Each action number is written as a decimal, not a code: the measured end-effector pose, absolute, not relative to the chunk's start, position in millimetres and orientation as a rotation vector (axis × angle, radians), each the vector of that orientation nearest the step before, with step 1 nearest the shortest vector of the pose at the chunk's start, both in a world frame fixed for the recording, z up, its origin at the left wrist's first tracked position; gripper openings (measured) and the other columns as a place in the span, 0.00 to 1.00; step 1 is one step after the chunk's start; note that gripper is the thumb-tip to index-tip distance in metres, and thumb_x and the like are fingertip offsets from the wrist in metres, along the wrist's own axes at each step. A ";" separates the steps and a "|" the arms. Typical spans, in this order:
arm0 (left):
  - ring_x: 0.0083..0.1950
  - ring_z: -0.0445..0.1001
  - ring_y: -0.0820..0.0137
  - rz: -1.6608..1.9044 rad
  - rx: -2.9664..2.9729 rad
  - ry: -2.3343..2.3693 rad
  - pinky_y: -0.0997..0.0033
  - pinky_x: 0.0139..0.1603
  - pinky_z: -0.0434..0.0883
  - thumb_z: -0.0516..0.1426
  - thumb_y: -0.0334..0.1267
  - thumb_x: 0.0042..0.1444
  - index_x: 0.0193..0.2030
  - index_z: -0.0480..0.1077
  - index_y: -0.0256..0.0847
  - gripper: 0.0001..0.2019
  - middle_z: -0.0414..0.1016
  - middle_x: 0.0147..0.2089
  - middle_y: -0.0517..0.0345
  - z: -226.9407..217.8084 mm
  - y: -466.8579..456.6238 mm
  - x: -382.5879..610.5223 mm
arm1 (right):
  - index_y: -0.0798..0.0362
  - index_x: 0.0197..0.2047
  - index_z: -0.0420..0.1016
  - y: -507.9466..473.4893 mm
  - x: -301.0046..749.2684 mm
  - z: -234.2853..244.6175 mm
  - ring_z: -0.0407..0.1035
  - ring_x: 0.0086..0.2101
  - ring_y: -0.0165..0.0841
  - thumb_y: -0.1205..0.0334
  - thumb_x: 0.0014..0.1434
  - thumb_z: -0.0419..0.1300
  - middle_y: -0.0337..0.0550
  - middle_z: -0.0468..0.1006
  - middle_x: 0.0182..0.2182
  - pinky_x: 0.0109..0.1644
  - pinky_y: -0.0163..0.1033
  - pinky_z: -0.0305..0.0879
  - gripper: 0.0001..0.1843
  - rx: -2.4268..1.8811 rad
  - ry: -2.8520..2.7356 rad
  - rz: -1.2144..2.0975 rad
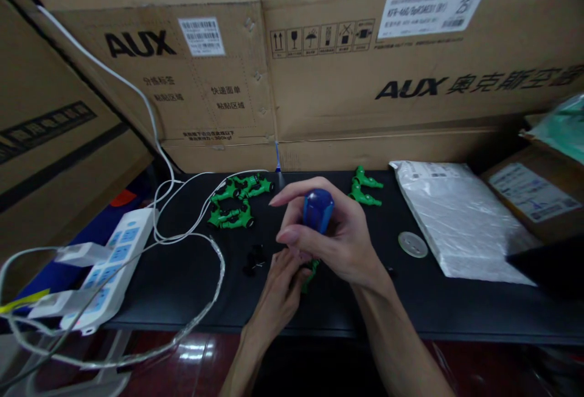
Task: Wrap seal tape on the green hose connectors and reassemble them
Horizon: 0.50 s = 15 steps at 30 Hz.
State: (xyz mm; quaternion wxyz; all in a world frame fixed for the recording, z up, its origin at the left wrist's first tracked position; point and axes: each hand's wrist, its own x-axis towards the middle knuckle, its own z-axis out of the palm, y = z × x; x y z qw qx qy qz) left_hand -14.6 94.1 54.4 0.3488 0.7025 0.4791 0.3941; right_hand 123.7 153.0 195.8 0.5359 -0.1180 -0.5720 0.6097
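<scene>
My right hand (333, 233) is closed round the blue handle of a screwdriver (318, 208), held upright above the table; its shaft and tip are hidden below the hand. Under it, my left hand (285, 278) grips a green plastic part (310, 276) against the dark tabletop, with most of that part covered by fingers. Several green jointed parts (232, 217) with black ends lie together to the left. Two more green parts (365, 187) rest at the back right. Small black pieces (253, 259) sit just left of my left hand.
A white power strip (119, 266) with plugs and looping white cables (221, 263) occupies the left side. On the right lie a round disc (413, 244), a white plastic mailer (460, 227) and a cardboard box (529, 184). Large AUX cartons (319, 105) wall off the back.
</scene>
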 end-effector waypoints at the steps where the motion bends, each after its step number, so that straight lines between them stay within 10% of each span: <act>1: 0.56 0.75 0.58 1.039 1.830 1.230 0.56 0.62 0.69 0.53 0.34 0.70 0.50 0.77 0.46 0.11 0.81 0.53 0.52 54.9 94.4 -14.8 | 0.49 0.49 0.79 153.6 123.3 196.3 0.66 0.23 0.25 0.68 0.59 0.74 0.34 0.77 0.30 0.20 0.29 0.60 0.16 -0.298 -1.366 1.455; 15: 0.50 0.77 0.57 1.056 1.777 1.339 0.56 0.55 0.74 0.56 0.38 0.68 0.41 0.79 0.44 0.09 0.81 0.45 0.51 52.6 96.2 -14.1 | 0.51 0.45 0.79 152.8 121.1 197.0 0.68 0.22 0.24 0.72 0.56 0.75 0.33 0.77 0.28 0.21 0.28 0.63 0.16 -0.247 -1.297 1.531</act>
